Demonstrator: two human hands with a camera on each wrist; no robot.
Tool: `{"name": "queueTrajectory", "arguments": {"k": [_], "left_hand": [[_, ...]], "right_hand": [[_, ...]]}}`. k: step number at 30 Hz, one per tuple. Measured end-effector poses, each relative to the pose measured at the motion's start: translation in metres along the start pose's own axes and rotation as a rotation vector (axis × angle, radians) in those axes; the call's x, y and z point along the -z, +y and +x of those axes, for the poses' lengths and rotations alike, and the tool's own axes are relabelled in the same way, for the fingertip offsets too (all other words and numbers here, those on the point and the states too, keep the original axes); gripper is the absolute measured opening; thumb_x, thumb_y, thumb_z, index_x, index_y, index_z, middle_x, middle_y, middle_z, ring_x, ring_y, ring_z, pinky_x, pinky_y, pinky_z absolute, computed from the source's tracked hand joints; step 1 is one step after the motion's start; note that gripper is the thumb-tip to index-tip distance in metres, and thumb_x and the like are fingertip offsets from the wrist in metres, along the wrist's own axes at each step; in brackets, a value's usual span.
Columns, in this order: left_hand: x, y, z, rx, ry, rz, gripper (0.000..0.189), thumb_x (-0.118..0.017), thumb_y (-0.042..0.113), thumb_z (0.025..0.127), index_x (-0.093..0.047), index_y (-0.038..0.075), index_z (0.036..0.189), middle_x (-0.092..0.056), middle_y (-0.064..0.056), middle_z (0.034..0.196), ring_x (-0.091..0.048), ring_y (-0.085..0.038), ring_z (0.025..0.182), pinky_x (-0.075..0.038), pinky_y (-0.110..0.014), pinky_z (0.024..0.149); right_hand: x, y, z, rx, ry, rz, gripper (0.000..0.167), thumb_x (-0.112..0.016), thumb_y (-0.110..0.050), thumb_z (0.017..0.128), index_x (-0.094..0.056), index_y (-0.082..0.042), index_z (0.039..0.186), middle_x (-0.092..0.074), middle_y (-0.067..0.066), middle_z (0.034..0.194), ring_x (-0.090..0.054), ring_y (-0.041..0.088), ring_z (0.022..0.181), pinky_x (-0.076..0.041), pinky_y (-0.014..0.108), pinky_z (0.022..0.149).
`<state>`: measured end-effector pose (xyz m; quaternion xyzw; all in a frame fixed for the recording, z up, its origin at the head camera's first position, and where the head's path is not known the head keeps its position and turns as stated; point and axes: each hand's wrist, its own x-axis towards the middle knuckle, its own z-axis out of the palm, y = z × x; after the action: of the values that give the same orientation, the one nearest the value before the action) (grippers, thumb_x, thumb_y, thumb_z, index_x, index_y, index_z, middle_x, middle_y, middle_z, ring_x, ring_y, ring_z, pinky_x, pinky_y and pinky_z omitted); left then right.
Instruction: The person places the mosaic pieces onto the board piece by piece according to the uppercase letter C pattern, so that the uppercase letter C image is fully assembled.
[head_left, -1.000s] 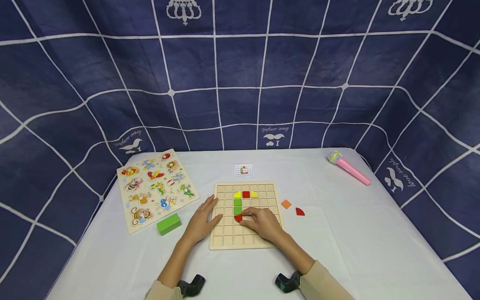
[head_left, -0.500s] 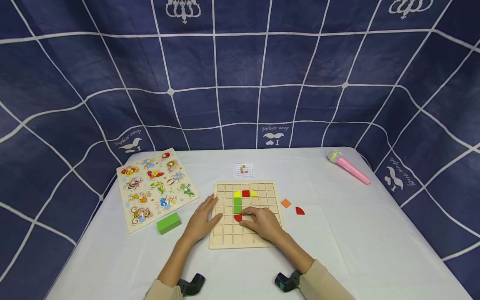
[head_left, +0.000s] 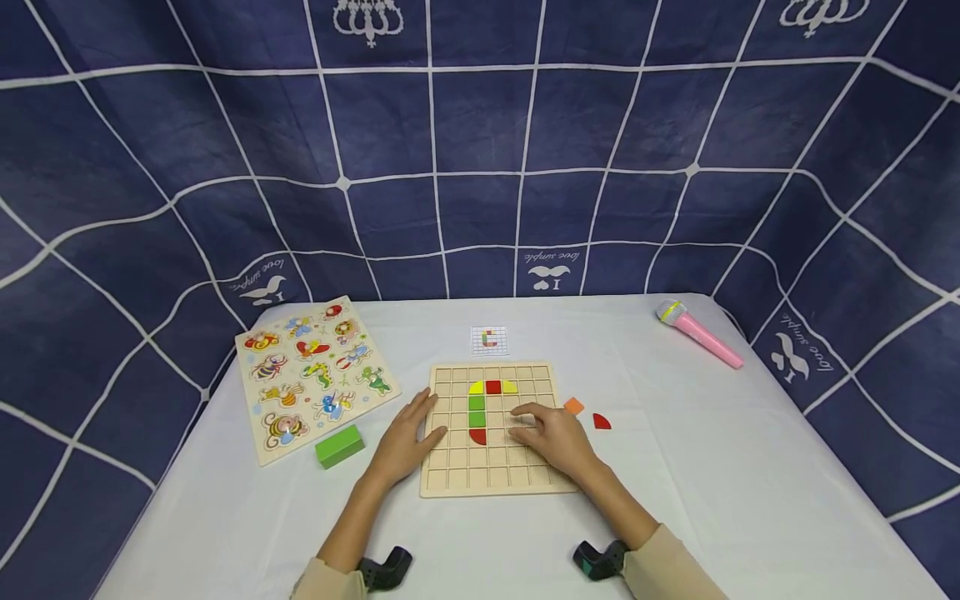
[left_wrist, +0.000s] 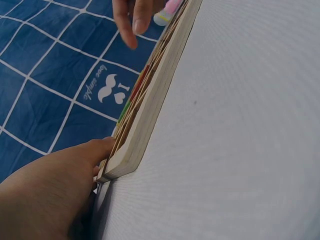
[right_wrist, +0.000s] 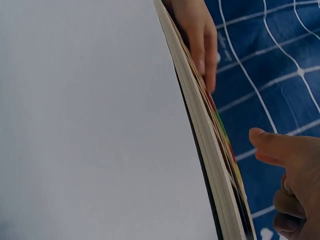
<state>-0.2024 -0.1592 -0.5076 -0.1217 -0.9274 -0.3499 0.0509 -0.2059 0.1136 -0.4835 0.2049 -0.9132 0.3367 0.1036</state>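
A square wooden grid board (head_left: pixel 453 481) lies in the middle of the table. My left hand (head_left: pixel 401 446) rests along its left edge, fingers stretched out, thumb over the rim. In the left wrist view the thumb of the left hand (left_wrist: pixel 60 172) touches the board's corner (left_wrist: pixel 131 161). Over the right part of the grid hovers my right hand (head_left: pixel 558 440), thumb and index finger apart with nothing between them. On the grid, a red quarter-circle piece (head_left: pixel 477 436) sits below two green squares (head_left: pixel 477 411). Above these, a red square (head_left: pixel 492 387) lies between two yellow corner pieces (head_left: pixel 510 387).
Right of the board lie an orange square (head_left: pixel 573 406) and a red quarter-circle (head_left: pixel 602 422). A pattern card (head_left: pixel 490 341) is behind it. At left are an insect puzzle board (head_left: pixel 311 375) and a green block (head_left: pixel 340 447); a pink microphone (head_left: pixel 705 337) lies back right.
My right hand has let go of the red quarter-circle on the grid and moved right, toward the board's right edge. The left hand has stayed in place.
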Motion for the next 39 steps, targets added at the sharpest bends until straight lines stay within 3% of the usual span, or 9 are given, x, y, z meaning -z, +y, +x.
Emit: {"name": "queueTrajectory", "arguments": {"k": [9, 15, 22, 30, 36, 39], "left_hand": [[0.0, 0.0, 0.001, 0.013, -0.015, 0.008, 0.061, -0.061, 0.033, 0.089, -0.04, 0.007, 0.14, -0.028, -0.011, 0.149, -0.026, -0.035, 0.134, -0.024, -0.051, 0.106], [0.001, 0.0, 0.0, 0.029, -0.032, -0.014, 0.062, -0.06, 0.035, 0.089, -0.039, 0.009, 0.141, -0.026, -0.009, 0.149, -0.024, -0.033, 0.135, -0.023, -0.05, 0.107], [0.001, 0.0, 0.0, 0.034, -0.034, -0.016, 0.062, -0.06, 0.035, 0.089, -0.038, 0.009, 0.141, -0.026, -0.008, 0.15, -0.023, -0.031, 0.136, -0.022, -0.049, 0.108], [0.001, 0.001, 0.0, 0.022, -0.024, -0.006, 0.062, -0.061, 0.035, 0.089, -0.039, 0.009, 0.141, -0.027, -0.01, 0.149, -0.025, -0.033, 0.135, -0.023, -0.05, 0.107], [0.001, 0.0, -0.001, 0.026, -0.02, -0.017, 0.062, -0.061, 0.034, 0.088, -0.04, 0.009, 0.14, -0.027, -0.009, 0.149, -0.024, -0.032, 0.135, -0.023, -0.05, 0.107], [0.001, 0.0, -0.001, 0.025, -0.022, -0.016, 0.062, -0.061, 0.035, 0.089, -0.039, 0.009, 0.141, -0.027, -0.008, 0.149, -0.024, -0.031, 0.135, -0.023, -0.049, 0.107]], "right_hand": [[0.04, 0.049, -0.013, -0.08, 0.125, -0.087, 0.032, -0.077, -0.026, 0.075, -0.07, -0.011, 0.102, -0.035, -0.009, 0.049, -0.027, 0.004, 0.041, -0.026, 0.021, 0.037], [0.047, 0.069, -0.019, -0.169, 0.121, -0.143, 0.036, -0.079, -0.03, 0.073, -0.069, -0.011, 0.102, -0.036, -0.006, 0.05, -0.029, 0.007, 0.045, -0.023, 0.023, 0.04], [0.044, 0.072, -0.016, -0.213, 0.106, -0.198, 0.036, -0.078, -0.032, 0.073, -0.07, -0.009, 0.1, -0.036, -0.005, 0.05, -0.03, 0.009, 0.045, -0.022, 0.025, 0.04], [0.044, 0.078, -0.011, -0.188, 0.135, -0.164, 0.025, -0.076, -0.022, 0.076, -0.07, -0.006, 0.095, -0.037, -0.005, 0.049, -0.031, 0.009, 0.042, -0.023, 0.023, 0.038], [0.045, 0.064, -0.004, -0.113, 0.144, -0.104, 0.024, -0.074, -0.022, 0.079, -0.07, -0.011, 0.099, -0.034, -0.008, 0.048, -0.027, 0.006, 0.041, -0.022, 0.021, 0.037], [0.043, 0.046, 0.0, -0.05, 0.103, -0.055, 0.024, -0.073, -0.023, 0.079, -0.07, -0.014, 0.101, -0.032, -0.01, 0.048, -0.025, 0.003, 0.042, -0.021, 0.02, 0.038]]}}
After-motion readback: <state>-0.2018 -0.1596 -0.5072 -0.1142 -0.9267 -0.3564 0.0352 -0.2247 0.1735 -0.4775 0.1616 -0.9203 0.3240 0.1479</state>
